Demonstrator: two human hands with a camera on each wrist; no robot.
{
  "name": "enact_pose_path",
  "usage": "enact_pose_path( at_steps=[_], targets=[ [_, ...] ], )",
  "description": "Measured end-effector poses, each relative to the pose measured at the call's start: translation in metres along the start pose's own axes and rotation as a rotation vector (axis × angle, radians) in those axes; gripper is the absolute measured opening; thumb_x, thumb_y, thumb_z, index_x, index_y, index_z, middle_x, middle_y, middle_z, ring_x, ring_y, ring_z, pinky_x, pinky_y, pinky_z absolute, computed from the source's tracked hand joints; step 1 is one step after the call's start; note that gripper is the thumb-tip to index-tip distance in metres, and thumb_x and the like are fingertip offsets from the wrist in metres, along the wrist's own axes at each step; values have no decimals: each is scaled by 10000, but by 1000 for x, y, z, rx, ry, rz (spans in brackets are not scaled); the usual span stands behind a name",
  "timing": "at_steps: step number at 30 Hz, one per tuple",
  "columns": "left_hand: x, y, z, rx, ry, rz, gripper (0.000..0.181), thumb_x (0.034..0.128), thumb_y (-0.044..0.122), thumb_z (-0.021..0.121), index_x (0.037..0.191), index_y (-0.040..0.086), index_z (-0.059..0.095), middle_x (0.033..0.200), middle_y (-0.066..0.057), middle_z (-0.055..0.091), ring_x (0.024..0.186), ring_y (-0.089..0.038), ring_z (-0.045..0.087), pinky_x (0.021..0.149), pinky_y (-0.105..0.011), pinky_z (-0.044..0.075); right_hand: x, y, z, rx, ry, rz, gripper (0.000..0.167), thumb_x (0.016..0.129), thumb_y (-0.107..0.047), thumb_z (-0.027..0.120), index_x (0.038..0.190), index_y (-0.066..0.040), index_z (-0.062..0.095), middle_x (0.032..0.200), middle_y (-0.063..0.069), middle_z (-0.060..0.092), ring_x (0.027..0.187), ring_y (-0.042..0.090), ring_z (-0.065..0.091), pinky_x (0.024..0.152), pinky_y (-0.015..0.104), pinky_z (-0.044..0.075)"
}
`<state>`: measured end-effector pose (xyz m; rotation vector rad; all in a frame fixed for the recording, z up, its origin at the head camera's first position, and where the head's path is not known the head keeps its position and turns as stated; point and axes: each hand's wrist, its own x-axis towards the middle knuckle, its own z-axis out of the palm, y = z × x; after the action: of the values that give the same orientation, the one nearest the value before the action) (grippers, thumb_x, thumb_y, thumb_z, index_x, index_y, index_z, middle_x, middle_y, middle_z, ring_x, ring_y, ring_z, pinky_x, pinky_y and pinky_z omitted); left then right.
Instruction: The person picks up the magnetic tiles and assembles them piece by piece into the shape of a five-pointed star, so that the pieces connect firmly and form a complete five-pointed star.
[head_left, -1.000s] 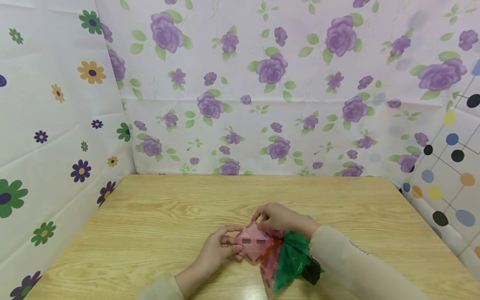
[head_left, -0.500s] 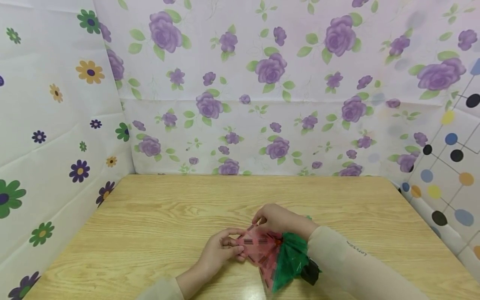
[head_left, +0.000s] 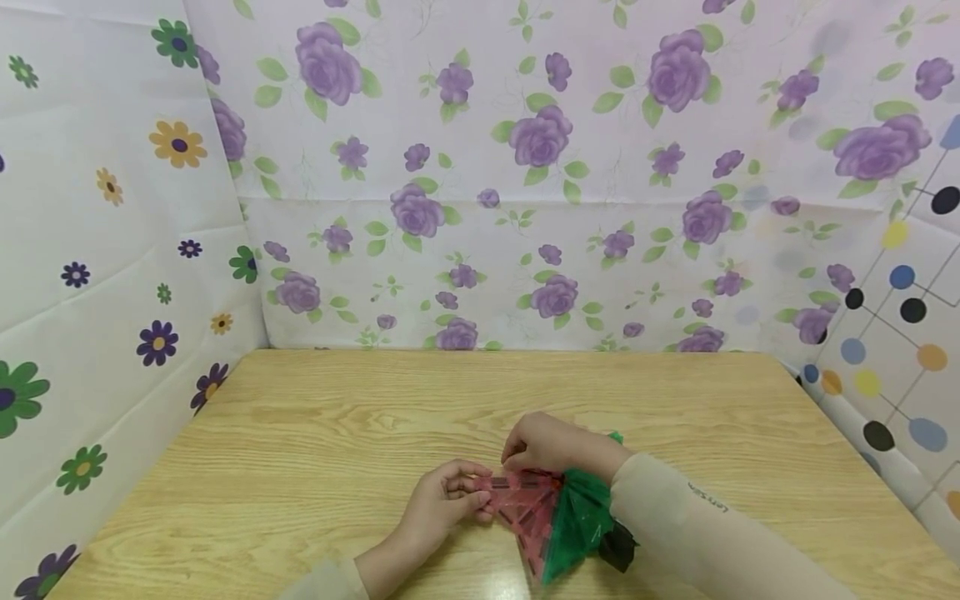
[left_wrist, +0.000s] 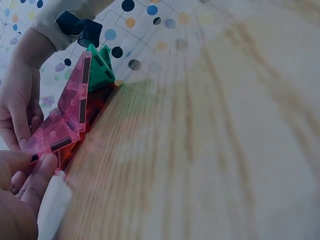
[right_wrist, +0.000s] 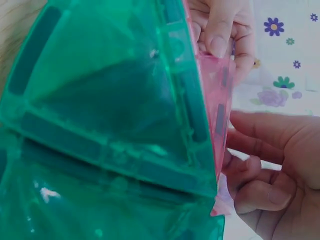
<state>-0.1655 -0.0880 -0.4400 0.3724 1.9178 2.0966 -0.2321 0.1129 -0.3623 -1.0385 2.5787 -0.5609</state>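
Translucent magnetic tiles form one joined structure on the table, with pink triangular tiles (head_left: pixel 517 502) on the left and green tiles (head_left: pixel 587 504) on the right. My left hand (head_left: pixel 442 504) pinches the left corner of a pink tile between thumb and fingers. At the far side of the pink part is my right hand (head_left: pixel 551 442). In the right wrist view its fingertips touch the outer face of a pink tile (right_wrist: pixel 220 117), beside large green tiles (right_wrist: pixel 105 100). An orange-red tile (left_wrist: pixel 95 107) shows low behind the pink ones in the left wrist view.
The wood-grain table (head_left: pixel 360 417) stretches out around the structure. Floral cloth (head_left: pixel 450 167) hangs behind it, with patterned cloth at both sides. A black wrist camera (head_left: pixel 618 546) sits under the right forearm, close to the green tiles.
The upper pink tile, earlier held up at its top corner by my right hand, has tilted back and down out of sight. My left hand keeps its grip.
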Motion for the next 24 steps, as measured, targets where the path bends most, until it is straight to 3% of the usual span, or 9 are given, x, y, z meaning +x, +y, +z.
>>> enact_pose_path(
  at_steps=[12, 21, 24],
  targets=[
    [1, 2, -2, 124, -11, 12, 327, 876, 15, 661, 1174, -89, 578, 906, -100, 662, 744, -116, 682, 705, -265, 593, 0, -1, 1, 65, -11, -13, 167, 884, -183, 689, 971, -57, 755, 854, 23, 741, 726, 29, 621, 652, 186, 509],
    [1, 5, -7, 419, 28, 91, 303, 851, 169, 722, 1125, 56, 657, 985, -123, 652, 818, -62, 599, 732, -185, 521, -2, 1, 2, 100, -8, -9, 161, 887, -175, 683, 991, -74, 754, 877, 22, 740, 721, 22, 606, 651, 192, 505],
    [1, 7, -9, 450, 21, 91, 318, 852, 192, 727, 1139, 76, 652, 1017, -123, 641, 835, -90, 610, 722, -212, 543, -4, 3, 1, 107, -5, -15, 164, 892, -165, 671, 1003, -75, 750, 891, 26, 739, 735, 29, 618, 656, 194, 510]
  ],
)
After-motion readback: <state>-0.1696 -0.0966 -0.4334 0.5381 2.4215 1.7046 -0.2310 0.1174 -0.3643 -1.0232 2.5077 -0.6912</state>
